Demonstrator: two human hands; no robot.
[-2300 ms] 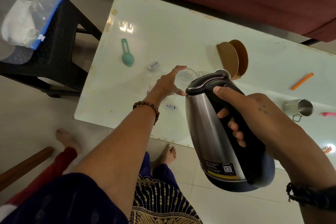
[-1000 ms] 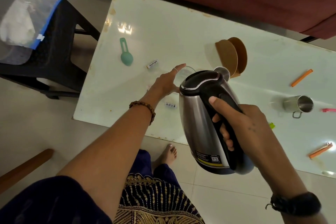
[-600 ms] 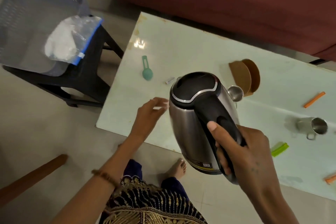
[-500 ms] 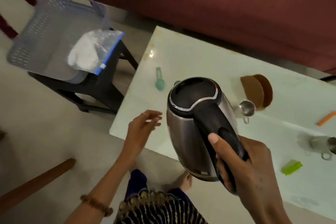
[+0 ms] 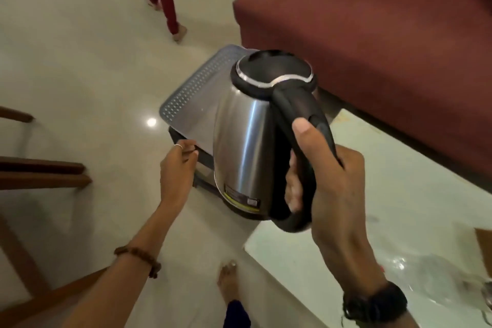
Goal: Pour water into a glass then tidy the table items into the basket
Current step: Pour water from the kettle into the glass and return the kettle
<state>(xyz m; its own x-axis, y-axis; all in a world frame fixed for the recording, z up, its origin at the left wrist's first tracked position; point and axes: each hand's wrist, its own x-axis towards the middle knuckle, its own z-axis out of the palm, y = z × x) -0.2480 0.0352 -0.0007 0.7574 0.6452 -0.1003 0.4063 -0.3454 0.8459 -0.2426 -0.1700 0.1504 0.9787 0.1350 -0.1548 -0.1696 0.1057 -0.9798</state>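
Note:
My right hand (image 5: pixel 322 178) grips the black handle of a steel electric kettle (image 5: pixel 245 141) and holds it upright in the air. Behind and below the kettle, a grey perforated basket (image 5: pixel 186 98) rests on a black stool (image 5: pixel 202 181), left of the white table (image 5: pixel 386 194). My left hand (image 5: pixel 177 168) reaches to the basket's near edge, fingertips at its rim; whether it grips is unclear. A blurred clear glass (image 5: pixel 423 271) stands on the table at the lower right.
A dark red sofa (image 5: pixel 372 34) runs behind the table and basket. Another person's legs in red trousers (image 5: pixel 165 0) stand on the floor at the top. Wooden chair legs (image 5: pixel 40 176) are at the left. A brown coaster (image 5: pixel 483 245) shows at the right edge.
My view has swung left, from the table to the basket. My right hand carried the kettle left until it hangs in front of the basket, and my left hand left the glass and reached the basket's edge.

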